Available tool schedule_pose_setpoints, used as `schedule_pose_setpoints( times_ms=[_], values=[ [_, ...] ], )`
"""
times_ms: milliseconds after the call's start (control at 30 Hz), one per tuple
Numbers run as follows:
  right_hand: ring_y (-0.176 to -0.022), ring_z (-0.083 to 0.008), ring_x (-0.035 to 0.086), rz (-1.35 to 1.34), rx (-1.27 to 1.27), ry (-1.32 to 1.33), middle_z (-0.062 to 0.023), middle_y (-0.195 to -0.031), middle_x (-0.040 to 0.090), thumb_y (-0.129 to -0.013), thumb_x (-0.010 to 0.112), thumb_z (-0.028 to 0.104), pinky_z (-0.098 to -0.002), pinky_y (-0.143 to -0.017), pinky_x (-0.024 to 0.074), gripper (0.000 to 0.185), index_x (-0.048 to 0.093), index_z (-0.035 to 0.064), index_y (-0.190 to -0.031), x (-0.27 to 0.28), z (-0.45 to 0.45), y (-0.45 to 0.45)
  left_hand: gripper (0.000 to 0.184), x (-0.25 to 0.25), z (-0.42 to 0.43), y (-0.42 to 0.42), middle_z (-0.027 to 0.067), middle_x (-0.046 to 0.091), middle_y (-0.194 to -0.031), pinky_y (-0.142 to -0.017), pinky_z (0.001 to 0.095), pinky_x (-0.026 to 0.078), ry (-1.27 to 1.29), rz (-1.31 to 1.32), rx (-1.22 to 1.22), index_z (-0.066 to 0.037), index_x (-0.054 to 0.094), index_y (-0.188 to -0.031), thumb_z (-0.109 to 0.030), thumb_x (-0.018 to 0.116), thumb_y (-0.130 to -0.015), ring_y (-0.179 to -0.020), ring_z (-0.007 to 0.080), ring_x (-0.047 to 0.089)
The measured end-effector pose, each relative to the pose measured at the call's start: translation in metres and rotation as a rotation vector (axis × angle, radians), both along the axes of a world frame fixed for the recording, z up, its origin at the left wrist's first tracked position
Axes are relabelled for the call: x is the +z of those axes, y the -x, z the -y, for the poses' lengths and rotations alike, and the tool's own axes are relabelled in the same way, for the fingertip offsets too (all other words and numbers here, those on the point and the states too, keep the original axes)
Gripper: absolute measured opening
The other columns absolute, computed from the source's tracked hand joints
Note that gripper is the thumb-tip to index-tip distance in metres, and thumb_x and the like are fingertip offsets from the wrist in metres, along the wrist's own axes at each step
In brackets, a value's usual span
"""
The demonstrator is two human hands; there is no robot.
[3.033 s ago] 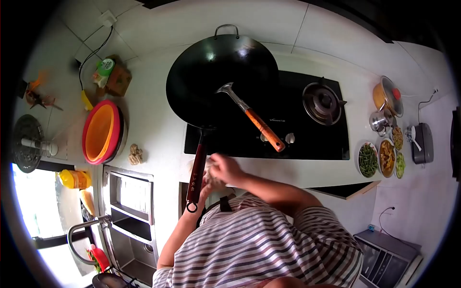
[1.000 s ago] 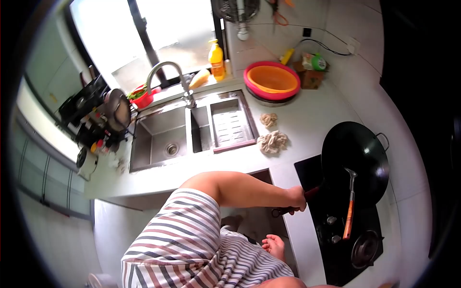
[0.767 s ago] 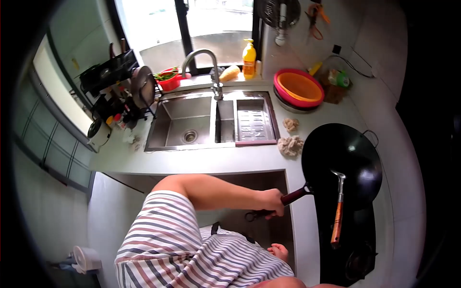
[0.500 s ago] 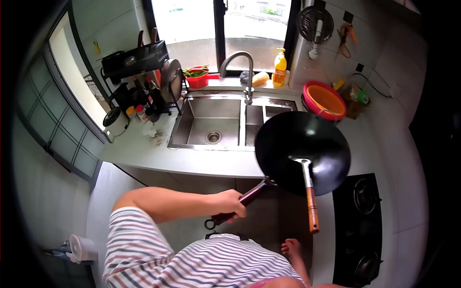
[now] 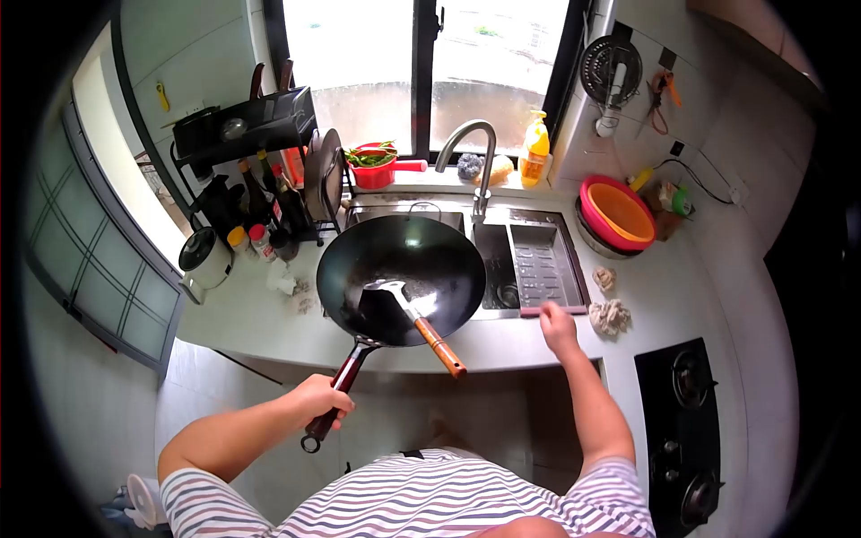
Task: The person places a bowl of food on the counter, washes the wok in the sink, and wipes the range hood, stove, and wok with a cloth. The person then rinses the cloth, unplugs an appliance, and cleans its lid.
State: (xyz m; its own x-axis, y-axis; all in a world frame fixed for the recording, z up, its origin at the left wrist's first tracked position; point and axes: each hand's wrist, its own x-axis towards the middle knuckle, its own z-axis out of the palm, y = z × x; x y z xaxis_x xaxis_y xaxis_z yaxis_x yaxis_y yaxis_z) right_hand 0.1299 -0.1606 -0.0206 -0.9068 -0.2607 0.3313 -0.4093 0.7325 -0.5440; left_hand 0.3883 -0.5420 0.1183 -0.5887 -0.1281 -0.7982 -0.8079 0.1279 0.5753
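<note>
Glossy black, the wok [image 5: 404, 258] mid-frame carries a wooden-handled spatula [image 5: 421, 325]; our left hand [image 5: 321, 400] grips the dark-red wok handle [image 5: 351, 368]; how closed our right hand [image 5: 560, 329] is, we cannot tell.

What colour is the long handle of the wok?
The wok handle is a dark reddish brown, best seen in the head view.

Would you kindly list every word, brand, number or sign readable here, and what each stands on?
No text can be read here.
Yellow pump bottle: label too small and blurred to read.
Dark bottles: labels too small to read.
Wok and its handle: no writing can be made out.
</note>
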Motion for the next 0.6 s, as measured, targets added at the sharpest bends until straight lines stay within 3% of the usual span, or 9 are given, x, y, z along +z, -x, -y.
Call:
schedule_pose_setpoints(
  times_ms=[33,100,167,333,367,467,500,567,600],
  values=[
    [-0.084,-0.0378,0.057,-0.08,0.052,-0.041,-0.0162,-0.09,0.061,-0.08,0.048,0.011,-0.0404,-0.072,0.0478,0.022,0.056,0.0027,-0.099,0.008,0.022,0.035,0.014,-0.005,0.006,0.008,0.0069,0.053,-0.062,-0.047,0.0273,0.045,0.001,0.002,0.008,-0.002,0.051,-0.071,-0.008,0.063,-0.069,-0.048,0.0156,0.054],
    [-0.091,-0.0351,0.055,-0.272,0.189,-0.121,-0.0156,-0.1,0.058,-0.079,0.047,0.009,-0.0414,-0.075,0.0467,0.026,0.053,0.0048,-0.104,0.018,0.068,0.102,0.015,-0.015,0.008,0.021,0.0062,0.053,-0.062,-0.046,0.0273,0.044,-0.047,0.002,0.059,-0.002,0.05,-0.072,-0.008,0.063,-0.069,-0.048,0.0143,0.053],
    [-0.099,-0.033,0.052,-0.148,0.187,-0.399,-0.0133,-0.109,0.053,-0.08,0.045,0.008,-0.0411,-0.079,0.0451,0.029,0.051,0.0061,-0.107,0.04,0.12,0.152,0.016,-0.022,0.005,0.038,0.0047,0.053,-0.063,-0.044,0.0274,0.043,-0.054,0.014,0.095,-0.004,0.049,-0.072,-0.009,0.064,-0.069,-0.047,0.0131,0.053],
    [-0.109,-0.0217,0.048,-0.354,0.265,-0.737,-0.0055,-0.115,0.05,-0.083,0.043,0.014,-0.0408,-0.082,0.0413,0.026,0.052,0.0098,-0.107,0.033,0.2,0.247,0.016,-0.031,0.008,0.078,0.0039,0.053,-0.063,-0.045,0.0263,0.044,-0.085,0.06,0.127,-0.004,0.05,-0.073,-0.01,0.064,-0.068,-0.047,0.0123,0.053],
    [-0.112,-0.0197,0.045,-0.287,0.277,-0.847,-0.0046,-0.114,0.05,-0.082,0.044,0.014,-0.0406,-0.08,0.0403,0.026,0.053,0.0105,-0.106,0.029,0.209,0.258,0.016,-0.034,0.008,0.084,0.0038,0.053,-0.063,-0.045,0.026,0.044,-0.094,0.057,0.131,-0.004,0.05,-0.073,-0.01,0.063,-0.068,-0.047,0.0122,0.053],
    [-0.112,-0.0187,0.044,-0.228,0.339,-1.071,-0.0034,-0.11,0.051,-0.081,0.045,0.018,-0.0428,-0.079,0.0374,0.025,0.058,0.0106,-0.101,0.01,0.211,0.283,0.016,-0.04,0.011,0.098,0.004,0.053,-0.062,-0.045,0.0261,0.045,-0.117,0.079,0.155,-0.004,0.05,-0.072,-0.011,0.064,-0.067,-0.047,0.0125,0.053],
    [-0.109,-0.0187,0.045,-0.368,0.344,-1.043,-0.0044,-0.108,0.052,-0.08,0.046,0.018,-0.0428,-0.082,0.0362,0.027,0.059,0.0096,-0.102,0.003,0.206,0.285,0.016,-0.043,0.014,0.101,0.0041,0.053,-0.062,-0.044,0.0263,0.045,-0.119,0.079,0.151,-0.003,0.05,-0.071,-0.011,0.064,-0.067,-0.047,0.0127,0.053],
    [-0.106,-0.0196,0.048,-0.32,0.309,-1.122,-0.0062,-0.108,0.052,-0.079,0.046,0.018,-0.0418,-0.083,0.036,0.029,0.058,0.0085,-0.104,0.003,0.202,0.282,0.016,-0.05,0.019,0.107,0.0044,0.053,-0.062,-0.044,0.0265,0.045,-0.122,0.081,0.154,-0.003,0.05,-0.071,-0.011,0.064,-0.067,-0.047,0.0128,0.053],
    [-0.102,-0.021,0.051,-0.312,0.244,-1.03,-0.0081,-0.108,0.053,-0.079,0.046,0.017,-0.0402,-0.084,0.0364,0.028,0.058,0.0084,-0.103,0.003,0.196,0.272,0.016,-0.054,0.02,0.107,0.0047,0.053,-0.062,-0.044,0.0267,0.045,-0.123,0.084,0.144,-0.003,0.05,-0.071,-0.011,0.064,-0.067,-0.047,0.013,0.053]
  ],
)
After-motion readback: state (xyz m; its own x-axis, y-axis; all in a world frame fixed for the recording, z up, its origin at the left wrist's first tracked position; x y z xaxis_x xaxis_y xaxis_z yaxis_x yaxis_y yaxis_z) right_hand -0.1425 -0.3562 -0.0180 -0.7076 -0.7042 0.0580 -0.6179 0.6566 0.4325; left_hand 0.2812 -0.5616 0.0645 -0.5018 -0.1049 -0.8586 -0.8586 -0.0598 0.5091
